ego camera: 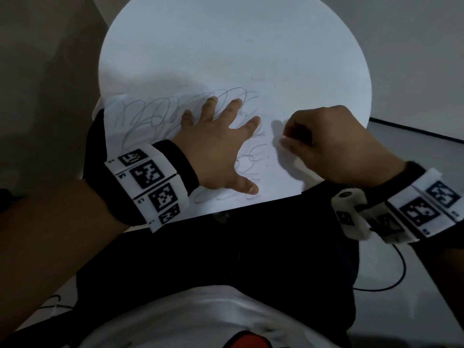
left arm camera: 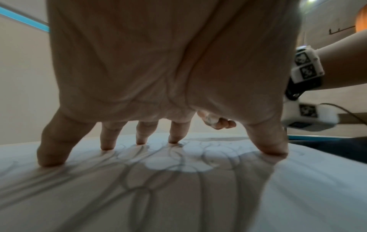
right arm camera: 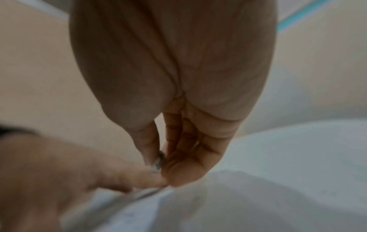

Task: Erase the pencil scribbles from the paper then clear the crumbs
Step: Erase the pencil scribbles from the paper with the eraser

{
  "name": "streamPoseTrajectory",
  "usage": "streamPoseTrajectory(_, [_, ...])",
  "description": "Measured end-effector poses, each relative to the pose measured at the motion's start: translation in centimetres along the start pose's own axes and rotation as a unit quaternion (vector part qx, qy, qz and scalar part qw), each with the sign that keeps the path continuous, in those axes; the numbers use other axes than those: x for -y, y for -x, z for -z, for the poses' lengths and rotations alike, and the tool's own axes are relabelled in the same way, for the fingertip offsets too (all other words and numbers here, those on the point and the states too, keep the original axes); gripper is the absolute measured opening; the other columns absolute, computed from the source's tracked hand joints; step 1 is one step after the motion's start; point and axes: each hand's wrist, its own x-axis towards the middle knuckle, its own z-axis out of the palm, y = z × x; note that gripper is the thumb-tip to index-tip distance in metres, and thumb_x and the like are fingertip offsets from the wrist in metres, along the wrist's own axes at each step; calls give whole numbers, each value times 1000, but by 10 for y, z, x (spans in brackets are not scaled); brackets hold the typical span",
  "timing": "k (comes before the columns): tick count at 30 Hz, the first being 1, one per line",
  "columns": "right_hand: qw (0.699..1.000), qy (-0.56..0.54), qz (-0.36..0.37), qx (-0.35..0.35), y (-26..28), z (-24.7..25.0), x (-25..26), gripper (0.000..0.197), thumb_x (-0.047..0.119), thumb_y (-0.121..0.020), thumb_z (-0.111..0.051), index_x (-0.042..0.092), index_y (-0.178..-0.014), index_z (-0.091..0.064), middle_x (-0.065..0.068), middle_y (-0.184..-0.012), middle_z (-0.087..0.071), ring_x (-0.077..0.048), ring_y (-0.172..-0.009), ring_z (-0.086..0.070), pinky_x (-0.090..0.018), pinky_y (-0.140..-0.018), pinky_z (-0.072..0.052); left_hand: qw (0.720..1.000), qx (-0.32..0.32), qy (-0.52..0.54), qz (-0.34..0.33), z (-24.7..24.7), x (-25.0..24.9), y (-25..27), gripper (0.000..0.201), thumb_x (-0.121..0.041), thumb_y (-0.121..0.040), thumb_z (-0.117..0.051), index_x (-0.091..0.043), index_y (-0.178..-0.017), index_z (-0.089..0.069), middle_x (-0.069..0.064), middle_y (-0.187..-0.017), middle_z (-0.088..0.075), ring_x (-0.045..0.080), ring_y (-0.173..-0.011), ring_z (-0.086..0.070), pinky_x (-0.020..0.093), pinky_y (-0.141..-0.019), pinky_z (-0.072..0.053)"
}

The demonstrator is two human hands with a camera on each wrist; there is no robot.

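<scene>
Round white table (ego camera: 226, 46), grey floor (ego camera: 414, 151), beige wall (left arm camera: 20, 94), black cable (ego camera: 391, 280) on floor, dim light

A round white table (ego camera: 226, 33) fills the upper middle of the head view. On its near part, in the centre of the frame, lies a white paper (ego camera: 276, 172) with grey pencil scribbles (ego camera: 150, 114) across its left half.
</scene>
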Motion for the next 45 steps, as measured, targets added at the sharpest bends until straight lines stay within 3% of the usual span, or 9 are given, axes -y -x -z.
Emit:
streamPoseTrajectory(2, [985,-160,-30,52,6,3,6,12,23,-96,-65,14,-88,-68,-1,-75,-72,-20,-71,-69,-26,-69,-52,1000,-5,-20,-5,0,3,-1,131,-95,-56,-59,-43,-157,7,-2,-167,19,40,-152,12,71,-115,-14])
streamPoseTrajectory(6, [825,-478,-87,289,18,-14,25,9,-2,-101,-51,-4,-98,-60,-27,-102,-70,-31,-92,-72,-34,-82,-60,998,-12,-59,-16,-1,7,0,138,-102,-46,-54,-44,-156,9,-2,-167,18,41,-152,6,70,-110,-24])
streamPoseTrajectory(13, [773,-615,-152,-50,-9,-1,-6,13,5,-100,-51,5,-89,-58,-26,-109,-67,-42,-108,-67,-52,-103,-49,999,7,-53,-8,3,7,0,138,-97,-49,-61,-47,-154,13,-4,-166,23,38,-152,12,69,-113,-19])
streamPoseTrajectory(18, [753,-587,-113,275,12,-23,12,8,2,-98,-51,2,-94,-57,-31,-113,-66,-40,-107,-67,-43,-95,-55,998,-3,-58,-13,1,7,1,138,-99,-47,-58,-45,-155,10,-3,-166,19,39,-152,8,69,-111,-23])
streamPoseTrajectory(22, [736,-652,-181,-14,-11,-9,-10,15,-1,-100,-47,3,-88,-55,-33,-111,-60,-41,-102,-66,-43,-92,-53,999,15,-48,-5,3,6,1,138,-96,-48,-62,-47,-155,12,-4,-166,23,38,-152,12,69,-114,-18])
streamPoseTrajectory(25, [721,-674,-155,-38,-12,5,-12,10,5,-97,-51,5,-88,-56,-24,-102,-68,-40,-101,-68,-49,-100,-53,999,19,-48,-5,4,6,2,139,-96,-49,-62,-46,-155,13,-3,-166,24,39,-152,13,69,-114,-18])
streamPoseTrajectory(29, [817,-530,-116,192,7,-13,11,10,3,-98,-55,-7,-97,-58,-24,-97,-72,-36,-90,-71,-41,-84,-59,999,15,-50,-10,3,0,8,128,-93,-58,-60,-44,-157,6,-2,-167,18,40,-152,7,68,-112,-23])
streamPoseTrajectory(33, [975,-191,-86,75,-2,-14,9,18,30,-96,-65,18,-84,-66,1,-72,-71,-6,-59,-61,-15,-60,-45,999,-20,-26,3,4,-8,11,103,-86,-72,-57,-46,-155,-10,-1,-167,5,40,-150,-1,67,-109,-28])
streamPoseTrajectory(45, [999,-46,9,-7,4,-20,7,19,28,-94,-66,14,-81,-67,5,-67,-65,-15,-61,-59,-16,-59,-40,999,-35,-27,-6,0,-15,14,100,-83,-73,-59,-45,-155,-15,0,-167,1,39,-151,-3,64,-108,-31])
